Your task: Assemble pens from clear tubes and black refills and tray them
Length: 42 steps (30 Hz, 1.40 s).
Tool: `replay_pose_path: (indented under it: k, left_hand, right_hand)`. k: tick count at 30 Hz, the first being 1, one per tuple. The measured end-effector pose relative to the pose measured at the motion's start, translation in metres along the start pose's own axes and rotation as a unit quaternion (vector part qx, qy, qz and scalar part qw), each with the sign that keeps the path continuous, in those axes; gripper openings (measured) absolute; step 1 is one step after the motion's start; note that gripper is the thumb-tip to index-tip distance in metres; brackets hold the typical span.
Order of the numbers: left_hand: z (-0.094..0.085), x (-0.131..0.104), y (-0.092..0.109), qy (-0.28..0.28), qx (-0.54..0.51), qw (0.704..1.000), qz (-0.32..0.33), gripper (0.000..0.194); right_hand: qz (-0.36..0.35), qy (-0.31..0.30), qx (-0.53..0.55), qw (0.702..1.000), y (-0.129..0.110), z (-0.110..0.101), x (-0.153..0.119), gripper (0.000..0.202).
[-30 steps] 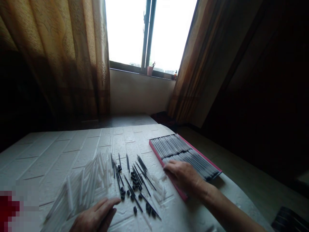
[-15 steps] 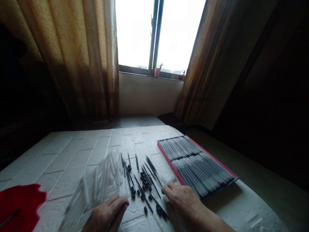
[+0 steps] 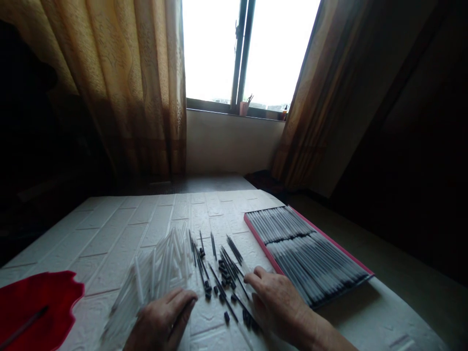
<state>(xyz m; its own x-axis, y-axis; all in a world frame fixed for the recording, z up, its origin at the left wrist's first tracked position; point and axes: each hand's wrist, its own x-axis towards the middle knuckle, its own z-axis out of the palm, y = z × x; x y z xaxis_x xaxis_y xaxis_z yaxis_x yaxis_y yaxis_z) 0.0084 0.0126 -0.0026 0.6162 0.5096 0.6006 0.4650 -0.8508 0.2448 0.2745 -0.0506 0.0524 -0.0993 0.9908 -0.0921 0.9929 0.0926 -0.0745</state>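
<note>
A: Where did the dark rods lie?

B: The dark rods (image 3: 234,247) lay loosely scattered on the white table (image 3: 120,219), between the two hands and well in from the right edge. Most of them slanted from the far edge towards the near side.

A: And what lay among them?

B: Small black caps (image 3: 226,279), several bunched in the middle of the rods, and one apart on the near side.

A: How were the hands?

B: The left hand (image 3: 164,314) was by the near ends of a heap of clear tubes (image 3: 161,268), its thumb and fingers close together. I couldn't tell whether they pinched anything. The right hand (image 3: 276,297) was curled, its fingertips near the rods; whatever it might have gripped was hidden from me too.

A: What stood beyond the right hand?

B: A red-sided box (image 3: 262,243), set along the table's right edge and filled with two rows of sticks (image 3: 303,263) lying side by side.

A: And on the other side?

B: A red dish (image 3: 54,312) with a scalloped rim, towards the table's left edge, a thin rod lying across it.

A: Farther off?

B: Past the far edge, patterned curtains (image 3: 146,73) framed a bright window (image 3: 212,48), with a pink cup (image 3: 243,108) on its sill.
</note>
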Motion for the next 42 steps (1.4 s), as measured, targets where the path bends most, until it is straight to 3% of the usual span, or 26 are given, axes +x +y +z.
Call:
replay_pose_path:
  k: [4,6,10,15,20,27,37,42]
  left_hand:
    - [-0.013,0.008,-0.002,0.078,0.094,0.992,-0.013,0.038]
    - [-0.020,0.012,-0.007,0.085,0.125,0.988,-0.034,0.041]
    - [-0.031,0.015,-0.027,0.054,0.180,0.979,-0.077,0.043]
    - [-0.035,0.010,-0.043,0.001,0.194,0.975,-0.110,0.032]
    - [-0.030,0.007,-0.037,-0.062,0.207,0.965,-0.148,0.022]
    - [-0.025,0.005,-0.027,-0.105,0.241,0.944,-0.199,0.031]
    - [-0.025,0.003,-0.030,-0.104,0.227,0.950,-0.189,0.018]
    - [-0.027,0.005,-0.030,-0.077,0.197,0.966,-0.150,0.014]
  right_hand:
    - [-0.007,0.012,0.013,1.000,0.001,0.006,-0.002,0.029]
    - [-0.003,0.002,0.006,1.000,0.001,0.008,-0.001,0.026]
    - [0.008,-0.004,-0.009,1.000,0.001,0.008,0.002,0.029]
    - [0.005,0.038,0.000,0.999,0.002,0.006,0.005,0.033]
    - [-0.028,0.065,0.026,0.997,-0.009,0.006,0.011,0.027]
    - [-0.054,0.045,0.018,0.997,-0.029,-0.004,0.028,0.023]
    - [-0.087,0.097,0.049,0.990,-0.042,-0.012,0.058,0.020]
    - [-0.091,0.108,0.116,0.983,-0.040,-0.003,0.067,0.028]
